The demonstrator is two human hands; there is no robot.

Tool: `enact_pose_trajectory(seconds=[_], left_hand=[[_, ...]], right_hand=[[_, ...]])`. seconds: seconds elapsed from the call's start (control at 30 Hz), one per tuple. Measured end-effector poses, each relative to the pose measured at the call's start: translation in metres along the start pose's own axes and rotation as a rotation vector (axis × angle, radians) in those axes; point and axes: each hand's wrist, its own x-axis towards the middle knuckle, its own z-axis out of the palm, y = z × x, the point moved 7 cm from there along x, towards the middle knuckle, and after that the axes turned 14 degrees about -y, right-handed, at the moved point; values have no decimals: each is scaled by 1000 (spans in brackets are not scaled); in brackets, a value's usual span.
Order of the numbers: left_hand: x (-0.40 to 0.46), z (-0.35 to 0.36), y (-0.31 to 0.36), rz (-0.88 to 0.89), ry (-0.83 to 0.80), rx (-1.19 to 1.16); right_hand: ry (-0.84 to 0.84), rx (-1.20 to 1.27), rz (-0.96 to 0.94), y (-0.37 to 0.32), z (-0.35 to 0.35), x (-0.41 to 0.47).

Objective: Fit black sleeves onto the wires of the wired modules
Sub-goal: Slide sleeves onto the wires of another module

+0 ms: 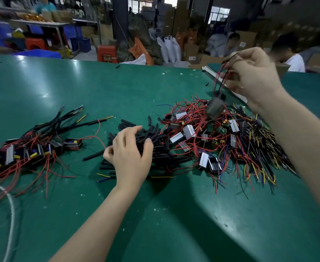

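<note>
On the green table (79, 87), near its middle, lies a loose heap of short black tubular sleeves (159, 142). The left hand (129, 157) rests on the near left side of this heap, palm down, with the fingers curled into the sleeves and the thumb pressed against them; whether a single sleeve is pinched cannot be told.

Just beside the heap, toward the right edge of the table, sits a large tangled pile of unsleeved modules (221, 140): small silver-and-black blocks and green boards with thin red, yellow, blue and black wires, touching the sleeve heap along its right side.

Above the far part of that pile, the right hand (253, 76) is raised clear of the table. Its fingers are closed round thin red and black wires (218, 82), and a dark box-shaped module (215, 108) hangs from these wires, blurred, just over the pile.

Toward the left edge of the table, well apart from the sleeve heap, lies a group of modules with black sleeves on their wire bundles (42, 140); loose red wires trail from it toward the near edge.

A white cord (11, 205) curves along the near left corner. A pale strip (212, 71) lies at the far right edge. Beyond the far edge, two seated persons (287, 53), cardboard boxes and blue crates are visible, blurred.
</note>
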Motion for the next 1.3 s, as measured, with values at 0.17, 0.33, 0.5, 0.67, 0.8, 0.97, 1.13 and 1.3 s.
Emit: enact_pose_trajectory(seconds=[0.17, 0.33, 0.5, 0.67, 0.8, 0.97, 1.13, 1.3], left_hand=[[1, 1, -1, 1, -18, -22], [-1, 7, -1, 7, -60, -6], [-2, 10, -1, 16, -83, 25], [-2, 11, 2, 31, -98, 25], [-2, 12, 4, 39, -102, 32], [-1, 13, -1, 21, -91, 8], [1, 15, -4, 6, -110, -33], [3, 17, -6, -12, -124, -98]], right_hand=[[37, -216, -40, -20, -8, 3], [-353, -624, 185, 31, 32, -11], [-388, -538, 239, 54, 31, -24], [-579, -606, 233, 58, 37, -32], [-742, -632, 261, 56, 48, -42], [-823, -773, 285, 51, 71, -67], [-597, -796, 82, 28, 75, -59], [-165, 42, 141, -16, 0, -28]])
